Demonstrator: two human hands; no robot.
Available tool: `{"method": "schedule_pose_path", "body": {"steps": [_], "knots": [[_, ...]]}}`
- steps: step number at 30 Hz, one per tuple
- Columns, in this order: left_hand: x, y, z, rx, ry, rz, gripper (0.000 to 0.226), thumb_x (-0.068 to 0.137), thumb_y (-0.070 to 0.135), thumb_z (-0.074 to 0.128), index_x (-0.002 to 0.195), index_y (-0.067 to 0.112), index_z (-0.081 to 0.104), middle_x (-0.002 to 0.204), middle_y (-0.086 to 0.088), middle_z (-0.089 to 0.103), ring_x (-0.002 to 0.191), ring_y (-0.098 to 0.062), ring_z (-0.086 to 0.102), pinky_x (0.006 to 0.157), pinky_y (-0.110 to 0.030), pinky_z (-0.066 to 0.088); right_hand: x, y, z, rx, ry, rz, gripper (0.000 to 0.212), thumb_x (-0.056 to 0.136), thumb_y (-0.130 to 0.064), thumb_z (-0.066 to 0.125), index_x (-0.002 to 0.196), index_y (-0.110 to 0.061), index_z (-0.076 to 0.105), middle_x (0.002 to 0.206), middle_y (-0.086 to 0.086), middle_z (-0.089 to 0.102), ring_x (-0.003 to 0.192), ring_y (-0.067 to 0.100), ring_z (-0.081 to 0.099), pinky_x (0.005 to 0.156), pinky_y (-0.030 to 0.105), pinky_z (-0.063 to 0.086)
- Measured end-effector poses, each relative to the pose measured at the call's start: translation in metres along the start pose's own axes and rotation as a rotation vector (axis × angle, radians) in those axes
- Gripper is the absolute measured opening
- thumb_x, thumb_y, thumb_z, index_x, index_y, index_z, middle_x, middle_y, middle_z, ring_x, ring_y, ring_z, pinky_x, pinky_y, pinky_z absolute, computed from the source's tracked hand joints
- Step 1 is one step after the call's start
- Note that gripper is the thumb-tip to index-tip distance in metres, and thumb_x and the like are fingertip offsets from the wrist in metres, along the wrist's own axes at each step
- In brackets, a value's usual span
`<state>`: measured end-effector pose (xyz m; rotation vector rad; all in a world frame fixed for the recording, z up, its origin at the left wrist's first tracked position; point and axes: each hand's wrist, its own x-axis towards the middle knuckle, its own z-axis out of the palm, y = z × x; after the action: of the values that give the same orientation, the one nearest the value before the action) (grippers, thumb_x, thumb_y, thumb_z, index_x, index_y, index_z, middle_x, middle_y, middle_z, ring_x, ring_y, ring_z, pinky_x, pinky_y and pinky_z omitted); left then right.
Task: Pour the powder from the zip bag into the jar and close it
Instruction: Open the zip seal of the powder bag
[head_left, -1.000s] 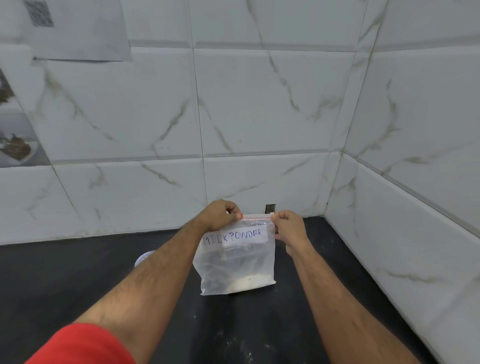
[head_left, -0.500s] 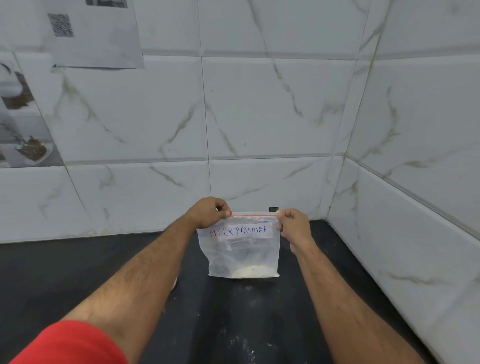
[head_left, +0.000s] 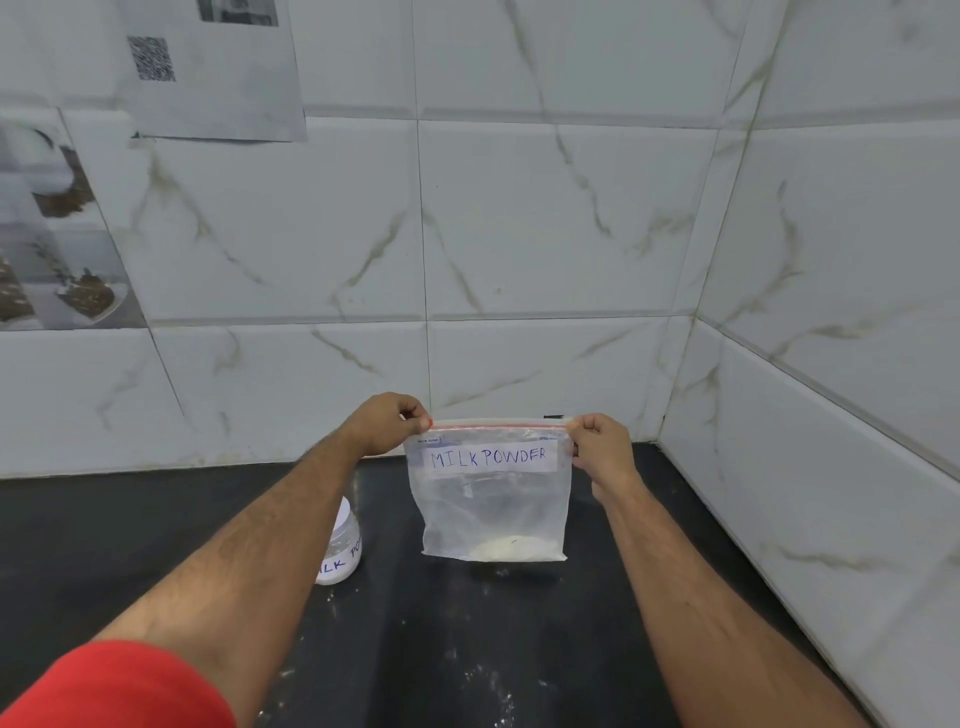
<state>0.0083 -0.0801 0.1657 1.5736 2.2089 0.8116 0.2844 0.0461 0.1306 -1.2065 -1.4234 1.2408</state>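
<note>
At the lower left of the frame a red sleeve (head_left: 119, 686) leads into the left forearm, which crosses up toward the centre. At the upper left, a paper (head_left: 208, 67) with a QR code hangs on the marble-tiled wall (head_left: 545, 218). Just right of the left forearm, a jar (head_left: 340, 551) stands on the dark counter (head_left: 78, 545); the arm hides much of it, and whether it has a lid on is hard to tell. Its label shows part of the handwriting.

Slightly above centre, the left hand (head_left: 387, 421) pinches the top left corner of the bag (head_left: 491, 493) at the red zip strip. The bag hangs upright between both hands, labelled "MILK POWDER", with a small heap of white powder (head_left: 511, 548) at its bottom. Its lower edge is at or just above the counter. The right hand (head_left: 602, 449) pinches the top right corner, fingers curled. Powder specks dot the counter below centre.
</note>
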Motion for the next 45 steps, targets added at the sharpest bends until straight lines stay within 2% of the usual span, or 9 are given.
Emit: {"method": "schedule_pose_path", "body": {"steps": [12, 18, 23, 26, 29, 33, 37, 41, 45], "knots": [[-0.014, -0.017, -0.007, -0.021, 0.059, -0.025, 0.01, 0.093, 0.022, 0.066, 0.084, 0.021, 0.071, 0.092, 0.006, 0.071, 0.09, -0.015, 0.062, 0.082, -0.027, 0.043, -0.006, 0.002, -0.003, -0.029, -0.004, -0.036, 0.025, 0.097, -0.006, 0.058, 0.073, -0.014, 0.062, 0.071, 0.0, 0.063, 0.064, 0.01, 0.055, 0.052, 0.017, 0.045], [-0.019, -0.021, 0.003, -0.068, 0.138, -0.039, 0.01, 0.093, 0.024, 0.067, 0.086, 0.017, 0.071, 0.074, 0.006, 0.061, 0.068, -0.01, 0.052, 0.061, -0.021, 0.039, -0.013, 0.005, -0.004, -0.031, -0.098, -0.062, 0.023, 0.094, -0.002, 0.06, 0.073, -0.012, 0.062, 0.073, 0.002, 0.064, 0.071, 0.014, 0.058, 0.065, 0.019, 0.049], [-0.024, -0.021, 0.009, -0.062, 0.149, -0.04, 0.01, 0.093, 0.025, 0.067, 0.085, 0.019, 0.069, 0.066, 0.006, 0.05, 0.061, -0.009, 0.044, 0.057, -0.023, 0.035, -0.017, 0.004, -0.012, -0.053, -0.163, -0.044, 0.02, 0.092, -0.004, 0.064, 0.075, -0.013, 0.063, 0.07, 0.0, 0.067, 0.056, 0.001, 0.064, 0.044, 0.007, 0.041], [-0.026, -0.02, 0.011, -0.083, 0.151, -0.027, 0.009, 0.093, 0.024, 0.067, 0.086, 0.019, 0.069, 0.069, 0.001, 0.052, 0.064, -0.013, 0.044, 0.058, -0.023, 0.036, -0.016, -0.003, -0.01, -0.106, -0.216, -0.08, 0.022, 0.095, -0.017, 0.067, 0.074, -0.012, 0.062, 0.072, -0.001, 0.062, 0.058, 0.002, 0.059, 0.051, 0.012, 0.043], [-0.029, -0.019, 0.013, -0.105, 0.149, -0.008, 0.008, 0.093, 0.023, 0.067, 0.088, 0.019, 0.072, 0.07, 0.0, 0.055, 0.067, -0.015, 0.046, 0.058, -0.022, 0.037, -0.013, -0.018, 0.0, -0.232, -0.245, -0.171, 0.023, 0.091, -0.025, 0.07, 0.077, -0.008, 0.064, 0.076, 0.001, 0.064, 0.071, 0.012, 0.057, 0.068, 0.026, 0.046], [-0.034, -0.019, 0.015, -0.157, 0.147, -0.002, 0.008, 0.093, 0.022, 0.068, 0.092, 0.017, 0.074, 0.078, -0.008, 0.059, 0.071, -0.018, 0.048, 0.065, -0.028, 0.04, -0.01, -0.039, 0.018, -0.624, -0.361, -0.286, 0.013, 0.084, -0.026, 0.075, 0.076, -0.018, 0.069, 0.076, -0.012, 0.064, 0.073, 0.007, 0.058, 0.069, 0.026, 0.045], [-0.042, -0.018, 0.022, -0.25, 0.198, -0.017, 0.005, 0.092, 0.021, 0.068, 0.091, 0.02, 0.074, 0.076, -0.007, 0.06, 0.07, -0.017, 0.05, 0.071, -0.03, 0.043, -0.013, -0.05, 0.039, -0.949, -0.516, -0.266, 0.017, 0.081, -0.027, 0.076, 0.092, -0.013, 0.075, 0.082, -0.007, 0.068, 0.081, 0.013, 0.061, 0.074, 0.03, 0.05], [-0.057, -0.01, 0.04, -0.35, 0.426, -0.155, 0.02, 0.088, 0.038, 0.07, 0.099, 0.024, 0.062, 0.078, 0.001, 0.061, 0.068, -0.014, 0.057, 0.063, -0.027, 0.042, -0.022, -0.052, 0.052, -1.042, -0.522, -0.282, 0.015, 0.079, -0.014, 0.068, 0.089, -0.007, 0.075, 0.092, 0.01, 0.076, 0.074, 0.019, 0.058, 0.067, 0.03, 0.048], [-0.069, 0.013, 0.061, -0.335, 0.526, -0.251, 0.044, 0.085, 0.063, 0.058, 0.073, 0.021, 0.053, 0.071, 0.008, 0.064, 0.073, -0.012, 0.06, 0.062, -0.03, 0.04, -0.028, -0.058, 0.057, -1.009, -0.479, -0.308, 0.017, 0.079, -0.01, 0.067, 0.066, -0.021, 0.065, 0.072, -0.006, 0.067, 0.074, 0.018, 0.06, 0.064, 0.026, 0.045]]}}
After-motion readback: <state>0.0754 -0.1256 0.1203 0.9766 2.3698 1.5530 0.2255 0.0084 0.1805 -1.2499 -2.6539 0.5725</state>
